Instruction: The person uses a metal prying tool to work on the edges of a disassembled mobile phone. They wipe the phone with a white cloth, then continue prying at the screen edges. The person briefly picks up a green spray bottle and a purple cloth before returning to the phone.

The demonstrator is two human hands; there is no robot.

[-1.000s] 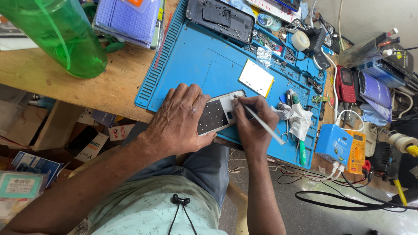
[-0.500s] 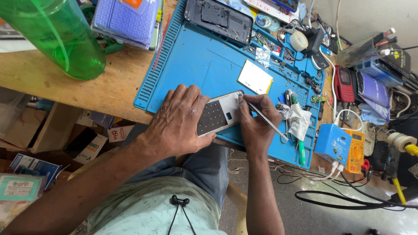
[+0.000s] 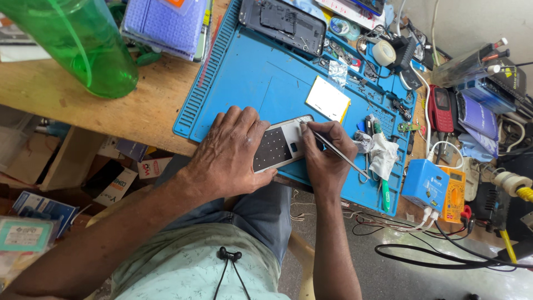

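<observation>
Fingers of the left hand point(image 3: 230, 153) are spread flat and pressed on a small pale keypad phone point(image 3: 280, 145), which is pinned at the near edge of the blue work mat point(image 3: 244, 72). Thin metal tweezers point(image 3: 333, 149) are pinched shut between thumb and fingertips of the right hand point(image 3: 325, 158), their tip set against the phone's upper end. Compared with the 2 earlier frames, the tweezers are seen angled closer to the phone's top edge, while the pinning hand is unchanged; the probing appears to be under way rather than finished. Beyond the phone, a yellow-edged white pad point(image 3: 327, 99) is seen on the mat, and 1 opened dark phone frame point(image 3: 282, 23) at its far edge.
</observation>
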